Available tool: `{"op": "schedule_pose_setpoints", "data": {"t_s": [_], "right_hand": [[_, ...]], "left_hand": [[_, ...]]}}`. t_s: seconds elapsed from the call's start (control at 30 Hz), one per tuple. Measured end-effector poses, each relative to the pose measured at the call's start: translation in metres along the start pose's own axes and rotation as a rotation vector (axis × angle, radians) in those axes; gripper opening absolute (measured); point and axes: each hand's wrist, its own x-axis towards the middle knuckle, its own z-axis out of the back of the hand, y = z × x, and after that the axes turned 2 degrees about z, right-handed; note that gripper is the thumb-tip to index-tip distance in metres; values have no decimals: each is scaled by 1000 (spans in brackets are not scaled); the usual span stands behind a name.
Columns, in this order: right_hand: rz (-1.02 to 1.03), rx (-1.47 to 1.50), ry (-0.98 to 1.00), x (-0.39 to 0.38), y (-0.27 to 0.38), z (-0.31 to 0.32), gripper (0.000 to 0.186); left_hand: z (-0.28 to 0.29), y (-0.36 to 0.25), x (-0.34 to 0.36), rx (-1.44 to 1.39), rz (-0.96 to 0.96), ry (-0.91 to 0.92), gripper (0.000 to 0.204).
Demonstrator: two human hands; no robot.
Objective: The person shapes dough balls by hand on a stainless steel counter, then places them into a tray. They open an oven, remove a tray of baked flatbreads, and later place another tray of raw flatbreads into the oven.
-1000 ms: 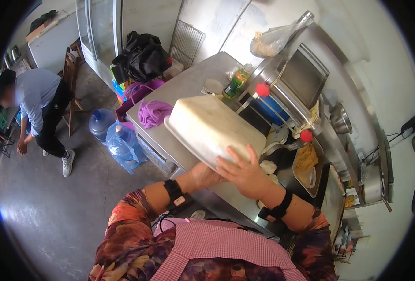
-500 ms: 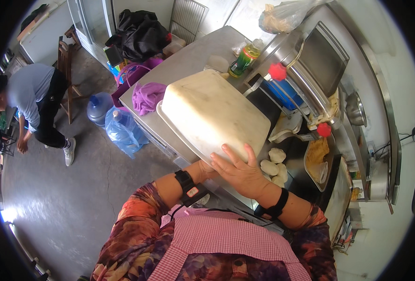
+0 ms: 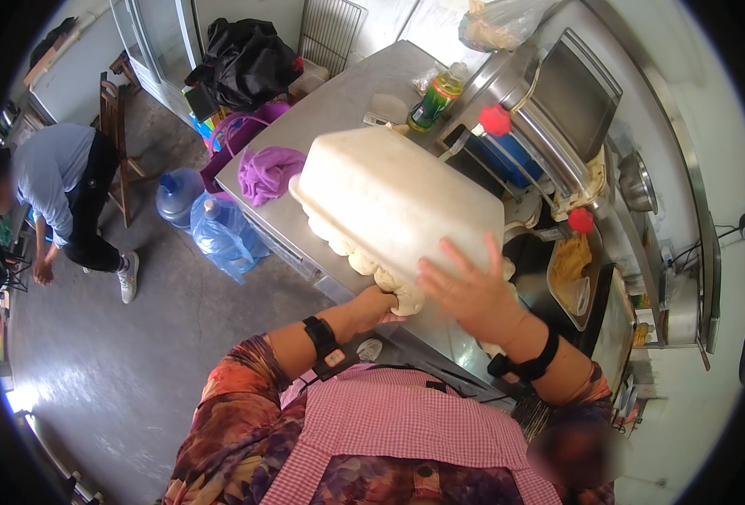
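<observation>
An upturned white plastic tub (image 3: 402,185) stands tilted on the steel table, its left rim raised. Along that rim shows a row of pale dough pieces (image 3: 361,263), the rest hidden beneath the tub. My left hand (image 3: 371,310) has its fingers closed around the nearest dough piece (image 3: 408,300); its fingertips are partly hidden. Against the tub's near right side lies my right hand (image 3: 476,290), fingers spread and slightly blurred. Behind this hand a few more dough pieces peek out, mostly covered.
A steel rolling machine (image 3: 540,126) with red knobs stands at the right. Beside it are a tray (image 3: 571,273) of yellowish filling and a green bottle (image 3: 436,97). A purple cloth (image 3: 267,174) lies at the table's left edge (image 3: 284,240). Another person (image 3: 57,172) bends over at the far left.
The tub has shifted right and tipped up at its left rim, baring the dough row. My left hand has moved from the tub to the nearest dough piece; my right hand went right with the tub.
</observation>
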Motion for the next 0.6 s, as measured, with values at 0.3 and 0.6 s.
{"op": "schedule_pose_setpoints", "data": {"t_s": [0.3,0.6], "right_hand": [[-60,24,-381,58,-47,46,16],[-97,-132,-591,76,-47,112,11]], "left_hand": [[11,-8,-12,60,76,42,43],[9,-12,-8,66,85,-35,41]]}}
